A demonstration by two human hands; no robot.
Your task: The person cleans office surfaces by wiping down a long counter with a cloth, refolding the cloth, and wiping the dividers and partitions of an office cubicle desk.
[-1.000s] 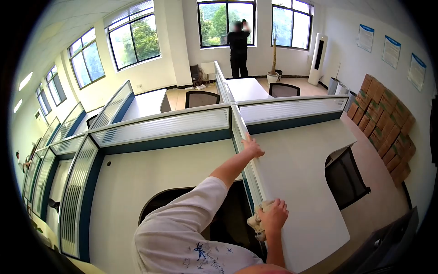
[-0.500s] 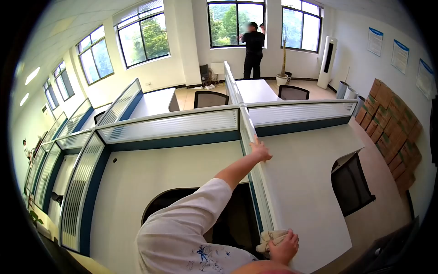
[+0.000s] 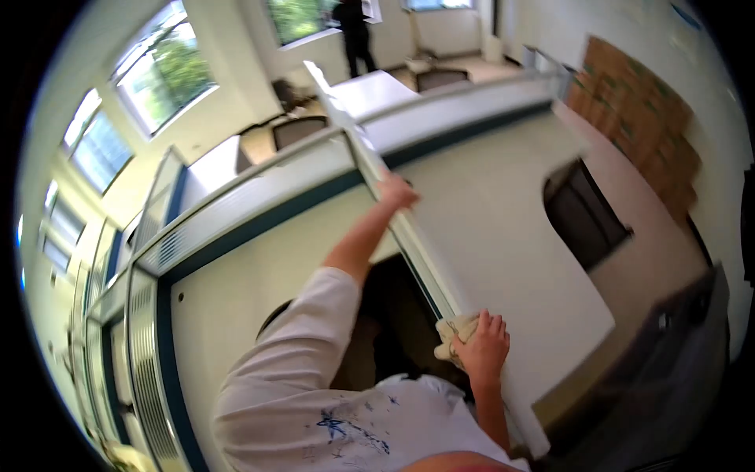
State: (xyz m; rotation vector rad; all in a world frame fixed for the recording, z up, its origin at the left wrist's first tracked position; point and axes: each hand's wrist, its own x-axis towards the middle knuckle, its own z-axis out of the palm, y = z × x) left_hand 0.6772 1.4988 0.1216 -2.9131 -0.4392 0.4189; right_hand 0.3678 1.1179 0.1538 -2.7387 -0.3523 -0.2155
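Note:
My left hand is slightly blurred, its fingers closed over the top rail of the low partition between two white desks. Nearer to me, my right hand presses a crumpled beige cloth against the same rail. The cloth bunches out to the left of the fingers. To the right of the partition lies a white desktop; another desktop lies to its left, partly hidden by my left arm.
More partitions cross ahead and run left. A black mesh chair stands at the right desk. Stacked brown cartons line the right wall. Another person, in dark clothes, stands by the far window. A dark object is at lower right.
The view has tilted and turned, bringing the near end of the partition into sight. My right hand and the cloth have slid along the rail towards me, farther from my left hand.

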